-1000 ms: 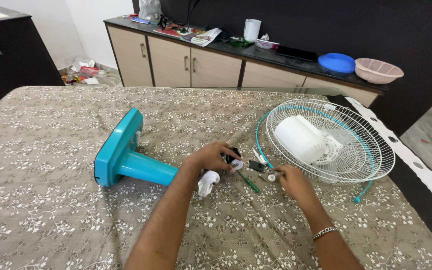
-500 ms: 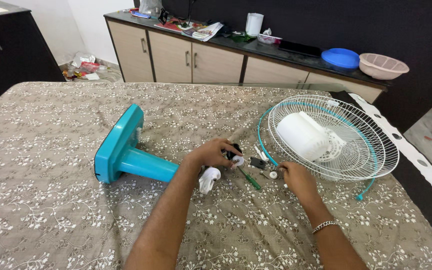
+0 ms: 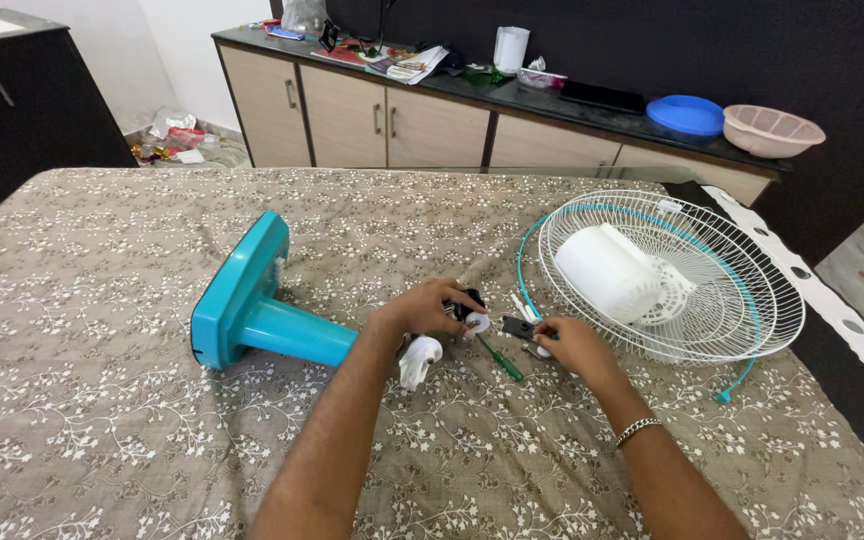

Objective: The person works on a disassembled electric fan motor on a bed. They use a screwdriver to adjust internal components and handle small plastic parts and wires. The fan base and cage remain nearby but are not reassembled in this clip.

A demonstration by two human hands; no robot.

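1. Teal plastic fan stand with flat rectangular base (image 3: 252,320): lying on its side on the brown floral-print bedspread (image 3: 102,420), parted from the head (dismantled state, judged from how the pieces lie).
2. White wire fan guard with teal rim (image 3: 692,270): flat on the bedspread, well apart from the stand, white plastic motor housing (image 3: 607,272) resting in it.
3. Left hand (image 3: 430,308): fingers closed around a small black-and-white fitting (image 3: 472,318) at the stand's upper end.
4. Right hand (image 3: 570,345): fingers pinched on a small grey metal piece (image 3: 519,326); what kind, cannot tell.
5. Green-handled screwdriver (image 3: 500,358): loose on the bedspread between the hands.
6. White plastic knob-like part (image 3: 418,358): under the left wrist.
7. Containers, on the dark sideboard worktop (image 3: 592,100): blue round plastic bowl (image 3: 690,113) and pink plastic colander basket (image 3: 772,128), contents not visible; white jug (image 3: 510,48).
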